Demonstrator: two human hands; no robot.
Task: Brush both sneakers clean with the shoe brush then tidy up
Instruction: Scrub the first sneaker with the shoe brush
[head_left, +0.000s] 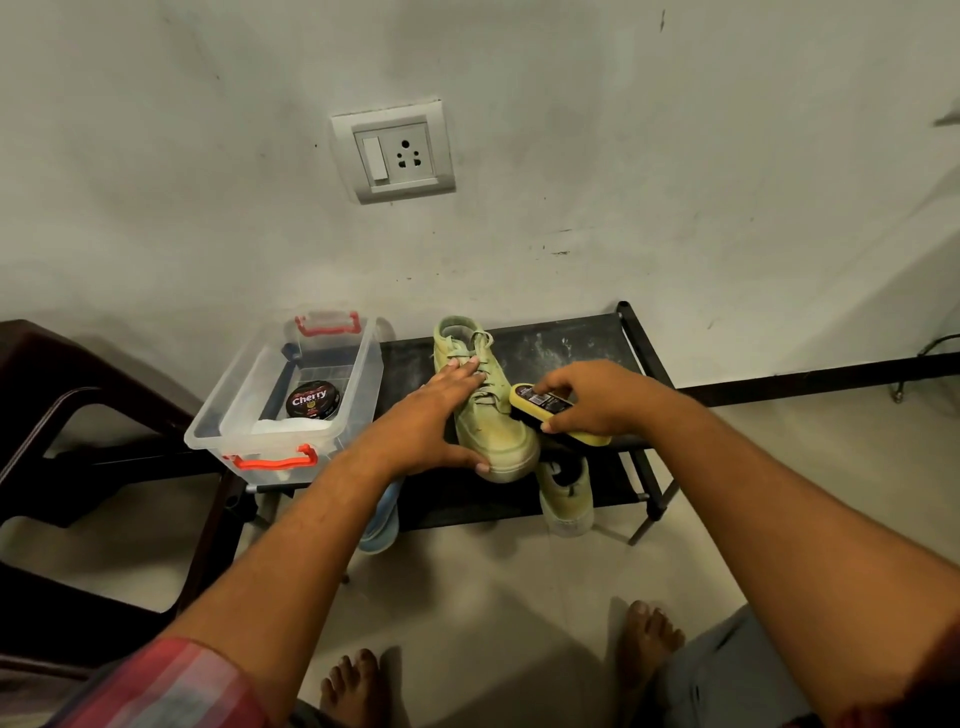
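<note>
Floor: pale tiles, with two bare feet at the near edge.
Lower tier: the second sneaker lies here, toe toward the person, under the brush; a blue shoe sits to its left.
Shoe rack: low and black with a dusty top shelf, set against the wall.
Sneaker: pale green, on the top shelf; its long axis runs near to far, toe toward the person and heel toward the wall.
Left hand: fingers spread flat along the sneaker's left side, fingertips on the laces, thumb by the toe.
Right hand: curled round the shoe brush.
Brush: yellow back, lying crosswise against the sneaker's right side; its dark label is too small to read.
Box: clear plastic with red latches, on the left end of the rack.
Tin: black, inside the box, lid reading "Cherry".
Chair: dark brown, far left.
Wall: white and scuffed, with a switch-and-socket plate.
</note>
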